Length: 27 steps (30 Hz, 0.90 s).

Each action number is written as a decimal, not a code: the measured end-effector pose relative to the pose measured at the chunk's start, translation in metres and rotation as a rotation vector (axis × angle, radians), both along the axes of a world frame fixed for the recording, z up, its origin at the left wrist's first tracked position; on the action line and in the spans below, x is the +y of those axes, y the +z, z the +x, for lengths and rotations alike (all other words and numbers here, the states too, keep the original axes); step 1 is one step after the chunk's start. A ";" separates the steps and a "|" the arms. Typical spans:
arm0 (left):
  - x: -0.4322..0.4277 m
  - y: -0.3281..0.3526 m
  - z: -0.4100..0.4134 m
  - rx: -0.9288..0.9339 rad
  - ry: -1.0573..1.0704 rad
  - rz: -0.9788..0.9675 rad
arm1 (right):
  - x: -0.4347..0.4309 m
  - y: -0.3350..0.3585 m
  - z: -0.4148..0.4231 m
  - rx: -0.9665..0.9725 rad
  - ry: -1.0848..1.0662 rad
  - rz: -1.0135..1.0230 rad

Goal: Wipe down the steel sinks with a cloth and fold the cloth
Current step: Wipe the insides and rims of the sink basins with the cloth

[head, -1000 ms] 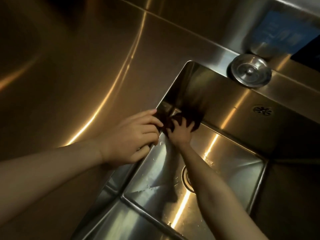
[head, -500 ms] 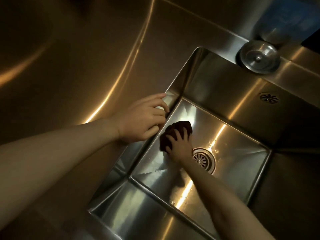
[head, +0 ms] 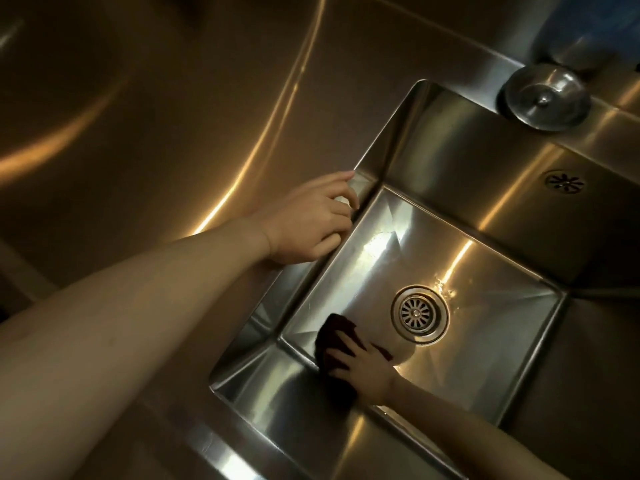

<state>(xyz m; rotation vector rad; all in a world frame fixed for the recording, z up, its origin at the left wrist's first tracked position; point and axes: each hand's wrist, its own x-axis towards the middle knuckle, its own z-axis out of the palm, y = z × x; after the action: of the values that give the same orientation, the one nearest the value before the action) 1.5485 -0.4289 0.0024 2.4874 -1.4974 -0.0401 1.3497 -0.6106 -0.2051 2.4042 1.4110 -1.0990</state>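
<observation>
Here right hand (head: 363,372), grip spread, half-covers cloth (head: 337,332); left hand (head: 304,223) curls on sink rim (head: 386,129), contents unclear.

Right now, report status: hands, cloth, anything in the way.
Left hand resting on edge of sink. Right hand pressing dark cloth on basin floor, beside drain. Cloth bunched, not folded. Nothing blocking the wipe.
</observation>
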 end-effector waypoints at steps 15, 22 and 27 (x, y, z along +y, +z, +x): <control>-0.002 -0.002 0.000 -0.040 -0.017 -0.015 | -0.041 0.019 -0.058 -0.075 -0.221 0.000; 0.000 -0.009 0.000 -0.045 -0.004 -0.056 | 0.055 0.018 0.009 -0.029 -0.172 0.028; -0.001 -0.008 0.002 -0.012 -0.008 -0.051 | 0.070 0.020 0.021 -0.067 -0.087 -0.030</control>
<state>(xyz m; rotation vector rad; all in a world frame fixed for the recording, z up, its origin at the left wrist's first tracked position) 1.5502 -0.4296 -0.0059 2.4463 -1.4948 0.0116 1.3711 -0.5402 -0.1849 2.4777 1.2719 -1.0403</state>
